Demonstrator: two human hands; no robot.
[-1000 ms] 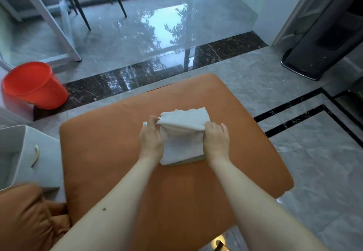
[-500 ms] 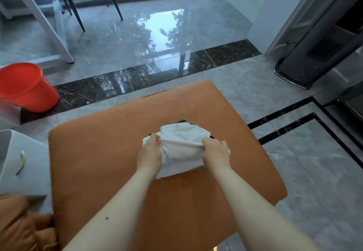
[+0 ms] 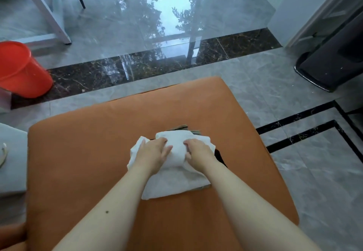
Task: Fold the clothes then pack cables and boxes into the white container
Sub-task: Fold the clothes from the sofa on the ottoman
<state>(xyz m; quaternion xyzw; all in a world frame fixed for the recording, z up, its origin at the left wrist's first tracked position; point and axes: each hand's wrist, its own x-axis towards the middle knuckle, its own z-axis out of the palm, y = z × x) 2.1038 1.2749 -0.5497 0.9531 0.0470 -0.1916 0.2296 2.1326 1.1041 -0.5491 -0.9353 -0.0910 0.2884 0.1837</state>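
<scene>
Item, far left edge: white container, my side of it pale grey in this light, a curved handle showing on its wall; it stands on the floor just beside the orange ottoman.

Item, upper left: red bucket on the floor, beyond the container.

Item, centre: orange ottoman, a padded top with rounded corners.

Item, on the ottoman, middle: white garment, partly folded into a thick bundle, its near edge lying flat toward me. Darker cloth shows at its far edge and again at its right side; I cannot tell whether that is another garment underneath.

Item: my left hand, palm down on the left half of the bundle, fingers spread and fairly straight, pressing.

Item: my right hand, on the right half, fingers curled down into the fabric, gripping a fold. The two hands sit near each other, a hump of white cloth between them.

Item, far right: dark appliance base on the grey tiled floor, well apart from the ottoman.
</scene>
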